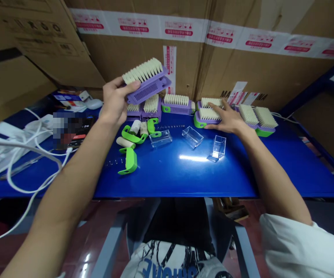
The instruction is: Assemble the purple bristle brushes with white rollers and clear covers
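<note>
The person's left hand [116, 98] was raised above the back left of the worktop [169, 177], its grip closed on a purple brush body [143, 90] with cream bristles upward and a slotted side facing the person; whether this was one piece or two could not be told. The right hand [227, 116] reached to the back of the worktop, its grip spread fairly wide over a green-and-purple brush [209, 114], fingers lying across the bristles and thumb low by its front edge; how firmly it pressed could not be told. Just behind that brush sat another brush [210, 102], partly hidden by the fingers. Two more brushes [258, 116] lay beside the right wrist, while a single brush [177, 103] lay between the hands and others [151, 105] stood below the raised one. Nearer the person were three clear boxes [192, 137], set apart from one another. To their left lay green brackets [130, 160], pale rollers [125, 142] and a spring [171, 126]. White cables [24, 189] looped across the far left, beside a phone [81, 133].
</note>
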Tool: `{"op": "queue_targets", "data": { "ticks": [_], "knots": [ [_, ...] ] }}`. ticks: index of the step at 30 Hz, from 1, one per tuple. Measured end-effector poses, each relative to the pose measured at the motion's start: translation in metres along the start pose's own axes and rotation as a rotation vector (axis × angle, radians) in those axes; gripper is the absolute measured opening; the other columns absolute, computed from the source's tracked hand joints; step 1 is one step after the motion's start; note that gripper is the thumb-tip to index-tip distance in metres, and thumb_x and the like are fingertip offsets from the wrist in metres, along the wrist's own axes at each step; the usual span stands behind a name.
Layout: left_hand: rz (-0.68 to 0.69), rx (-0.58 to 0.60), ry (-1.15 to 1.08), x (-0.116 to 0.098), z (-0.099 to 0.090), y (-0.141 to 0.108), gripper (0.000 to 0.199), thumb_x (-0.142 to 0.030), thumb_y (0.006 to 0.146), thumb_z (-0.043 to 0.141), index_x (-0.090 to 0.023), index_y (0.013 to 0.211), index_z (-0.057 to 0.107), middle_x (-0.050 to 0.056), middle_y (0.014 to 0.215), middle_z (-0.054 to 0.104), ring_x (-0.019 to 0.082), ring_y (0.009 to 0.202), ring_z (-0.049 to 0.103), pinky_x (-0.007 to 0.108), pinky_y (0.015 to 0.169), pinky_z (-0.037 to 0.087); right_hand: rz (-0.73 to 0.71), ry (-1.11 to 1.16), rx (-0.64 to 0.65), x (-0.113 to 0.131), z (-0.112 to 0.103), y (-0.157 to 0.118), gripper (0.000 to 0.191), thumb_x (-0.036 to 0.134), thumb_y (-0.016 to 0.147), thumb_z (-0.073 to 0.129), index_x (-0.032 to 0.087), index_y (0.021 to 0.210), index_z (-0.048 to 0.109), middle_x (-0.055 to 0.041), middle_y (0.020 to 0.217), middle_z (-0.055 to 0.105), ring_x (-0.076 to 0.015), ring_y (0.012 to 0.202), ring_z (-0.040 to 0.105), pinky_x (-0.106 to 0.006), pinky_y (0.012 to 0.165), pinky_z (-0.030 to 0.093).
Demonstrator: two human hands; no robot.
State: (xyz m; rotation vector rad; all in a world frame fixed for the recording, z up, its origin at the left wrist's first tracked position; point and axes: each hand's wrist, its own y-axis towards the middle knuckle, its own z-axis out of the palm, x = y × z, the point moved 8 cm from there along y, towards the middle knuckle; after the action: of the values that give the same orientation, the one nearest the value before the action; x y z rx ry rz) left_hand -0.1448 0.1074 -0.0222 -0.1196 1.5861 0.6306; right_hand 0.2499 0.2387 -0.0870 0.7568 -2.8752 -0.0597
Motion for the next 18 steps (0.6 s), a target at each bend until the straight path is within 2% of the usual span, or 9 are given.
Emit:
{"op": "queue_targets", "data": {
  "ticks": [2, 5, 9, 12, 14, 15, 17, 18],
  "knots": [
    [-0.005, 0.003, -0.027, 0.003, 0.000, 0.000, 0.063, -0.063, 0.044, 0.108, -0.035, 0.094, 0.082, -0.014, 0.116, 0.091, 0.031, 0.133, 0.081, 0.060, 0.129, 0.063, 0.009, -0.004, -0.011, 0.005, 0.001, 0.000, 0.140, 0.109, 0.072, 0.075, 0.042, 0.188, 0.036, -0.0125, 0.202, 0.010, -0.0724, 0.165, 0.046, -0.093, 0.130, 0.041],
    [-0.009, 0.010, -0.028, 0.007, 0.002, 0.001, 0.067, -0.063, 0.042, 0.108, -0.034, 0.097, 0.083, -0.013, 0.115, 0.092, 0.030, 0.130, 0.083, 0.057, 0.129, 0.065, -0.032, 0.034, -0.030, 0.004, 0.003, -0.001, 0.137, 0.109, 0.073, 0.075, 0.044, 0.187, 0.039, -0.0101, 0.202, 0.012, -0.0711, 0.166, 0.044, -0.092, 0.130, 0.042],
    [-0.013, 0.015, 0.014, 0.008, 0.003, 0.001, 0.073, -0.071, 0.042, 0.106, -0.032, 0.099, 0.082, -0.009, 0.122, 0.091, 0.032, 0.132, 0.083, 0.056, 0.125, 0.068, -0.090, 0.133, -0.063, -0.001, 0.008, -0.004, 0.135, 0.108, 0.074, 0.075, 0.040, 0.186, 0.043, -0.0098, 0.202, 0.014, -0.0663, 0.176, 0.031, -0.088, 0.135, 0.039],
    [-0.011, 0.021, -0.013, 0.007, 0.005, -0.001, 0.071, -0.065, 0.043, 0.108, -0.030, 0.099, 0.082, -0.007, 0.123, 0.092, 0.033, 0.132, 0.082, 0.059, 0.127, 0.066, -0.100, 0.187, -0.058, 0.001, 0.006, -0.006, 0.141, 0.108, 0.071, 0.078, 0.035, 0.186, 0.043, -0.0113, 0.201, 0.014, -0.0623, 0.181, 0.019, -0.085, 0.140, 0.032],
    [-0.018, 0.018, -0.048, 0.006, 0.005, -0.003, 0.068, -0.058, 0.042, 0.110, -0.031, 0.099, 0.083, -0.008, 0.118, 0.092, 0.033, 0.131, 0.082, 0.059, 0.128, 0.065, -0.110, 0.223, -0.108, -0.002, -0.011, -0.012, 0.139, 0.107, 0.075, 0.075, 0.034, 0.187, 0.039, -0.0109, 0.200, 0.020, -0.0560, 0.184, 0.016, -0.081, 0.144, 0.027],
    [-0.023, 0.008, -0.065, 0.005, 0.005, -0.004, 0.067, -0.054, 0.041, 0.110, -0.031, 0.098, 0.084, -0.009, 0.114, 0.092, 0.033, 0.130, 0.083, 0.058, 0.128, 0.066, -0.099, 0.238, -0.190, -0.009, -0.027, -0.019, 0.131, 0.104, 0.083, 0.071, 0.033, 0.187, 0.039, -0.0111, 0.199, 0.027, -0.0509, 0.185, 0.021, -0.077, 0.146, 0.027],
    [-0.035, -0.011, -0.089, 0.005, 0.003, -0.005, 0.065, -0.049, 0.039, 0.111, -0.031, 0.096, 0.085, -0.009, 0.109, 0.092, 0.033, 0.128, 0.083, 0.057, 0.127, 0.067, 0.009, 0.249, -0.429, -0.041, -0.067, -0.041, 0.105, 0.090, 0.103, 0.057, 0.026, 0.185, 0.043, -0.0145, 0.192, 0.042, -0.0398, 0.180, 0.039, -0.063, 0.147, 0.030],
    [-0.038, -0.017, -0.092, 0.005, 0.002, -0.005, 0.065, -0.048, 0.038, 0.111, -0.032, 0.094, 0.085, -0.010, 0.108, 0.092, 0.033, 0.128, 0.083, 0.057, 0.127, 0.067, 0.125, 0.230, -0.510, -0.065, -0.082, -0.055, 0.100, 0.080, 0.106, 0.061, 0.019, 0.183, 0.046, -0.0204, 0.188, 0.048, -0.0386, 0.175, 0.047, -0.056, 0.145, 0.035]
  ]
}}
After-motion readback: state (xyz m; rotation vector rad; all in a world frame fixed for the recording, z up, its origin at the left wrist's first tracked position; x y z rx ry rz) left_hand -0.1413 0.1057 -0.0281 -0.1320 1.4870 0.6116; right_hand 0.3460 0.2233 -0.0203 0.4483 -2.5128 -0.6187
